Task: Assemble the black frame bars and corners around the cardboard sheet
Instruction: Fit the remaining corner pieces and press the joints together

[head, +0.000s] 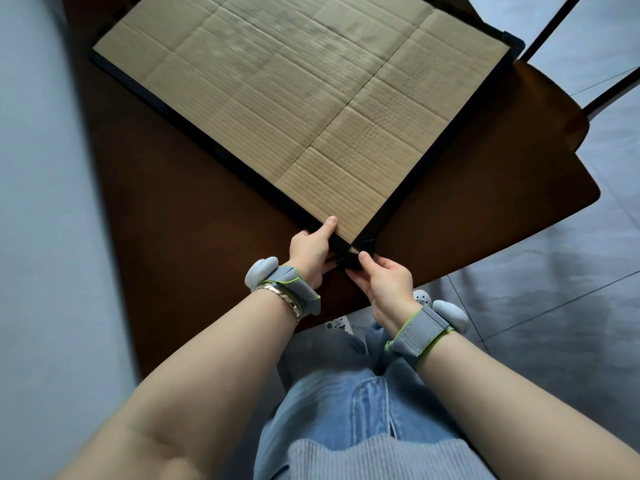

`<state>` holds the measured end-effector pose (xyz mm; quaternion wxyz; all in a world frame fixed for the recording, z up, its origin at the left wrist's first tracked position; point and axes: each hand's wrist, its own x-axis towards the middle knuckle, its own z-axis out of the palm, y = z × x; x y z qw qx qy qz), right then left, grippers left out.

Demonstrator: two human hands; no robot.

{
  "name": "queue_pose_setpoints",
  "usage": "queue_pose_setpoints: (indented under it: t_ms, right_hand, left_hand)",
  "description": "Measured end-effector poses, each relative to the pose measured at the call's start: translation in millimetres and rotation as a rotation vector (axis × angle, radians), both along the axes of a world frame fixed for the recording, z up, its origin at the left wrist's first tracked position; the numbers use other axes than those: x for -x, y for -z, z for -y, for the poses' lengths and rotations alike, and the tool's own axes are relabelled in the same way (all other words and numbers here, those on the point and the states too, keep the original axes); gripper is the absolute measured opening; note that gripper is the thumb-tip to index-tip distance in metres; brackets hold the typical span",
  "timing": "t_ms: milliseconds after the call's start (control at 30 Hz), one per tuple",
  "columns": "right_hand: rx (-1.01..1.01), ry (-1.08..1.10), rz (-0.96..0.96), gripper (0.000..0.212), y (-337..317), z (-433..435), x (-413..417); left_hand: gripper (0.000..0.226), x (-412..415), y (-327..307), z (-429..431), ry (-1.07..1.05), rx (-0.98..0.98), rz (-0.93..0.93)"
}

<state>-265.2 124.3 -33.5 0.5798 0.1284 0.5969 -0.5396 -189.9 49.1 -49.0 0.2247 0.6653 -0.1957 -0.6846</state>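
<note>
Across the upper middle of the frame lies one cardboard sheet [301, 98], flat, tan, corrugated, crossed by fold creases, resting on your dark brown table [180, 216]; two black frame bars show along its edges, a left bar [207, 147] and a right bar [446, 133], both slim and straight, meeting at the near corner; one black corner piece [516, 41] sits at the far right tip. At lower centre your left hand [310, 251] pinches the left bar's end, thumb pressed on the cardboard edge; your right hand [388, 282] grips a small black corner piece [349, 259] just below that joint, fingers closed round it. Each wrist carries one grey fabric strap with green piping; no writing is legible anywhere.
</note>
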Motion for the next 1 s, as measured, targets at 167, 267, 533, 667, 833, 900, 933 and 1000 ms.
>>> queue_pose_setpoints:
  t_ms: [167, 267, 533, 667, 833, 900, 933, 1000]
  right_hand:
    - [-0.018, 0.059, 0.134, 0.007, -3, 5, 4]
    - [-0.092, 0.113, 0.191, 0.004, -5, 11, 6]
    - [-0.089, 0.156, 0.079, 0.011, -10, 17, -6]
    - [0.004, -0.015, -0.051, 0.028, -1, 7, 2]
    - [0.085, -0.841, -0.991, 0.089, 10, 0, 36]
    - [0.168, -1.057, -1.404, 0.093, 13, 5, 47]
    - [0.222, -1.120, -1.585, 0.095, 19, 9, 54]
    - [0.317, -1.265, -1.766, 0.103, 27, 20, 66]
  left_hand:
    - [0.018, 3, 0, -3, -0.029, 0.035, 0.045]
    - [0.020, 4, 2, -3, -0.036, 0.060, 0.075]
    - [0.015, 5, 1, -3, -0.060, 0.033, 0.030]
    - [0.018, 2, 3, 3, -0.018, -0.040, -0.022]
    - [0.042, -1, 2, 4, -0.008, -0.113, -0.085]
    - [0.045, -3, 3, 5, -0.043, -0.131, -0.137]
    - [0.044, -4, 3, 5, -0.058, -0.136, -0.160]
    - [0.042, -4, 3, 5, -0.067, -0.137, -0.189]
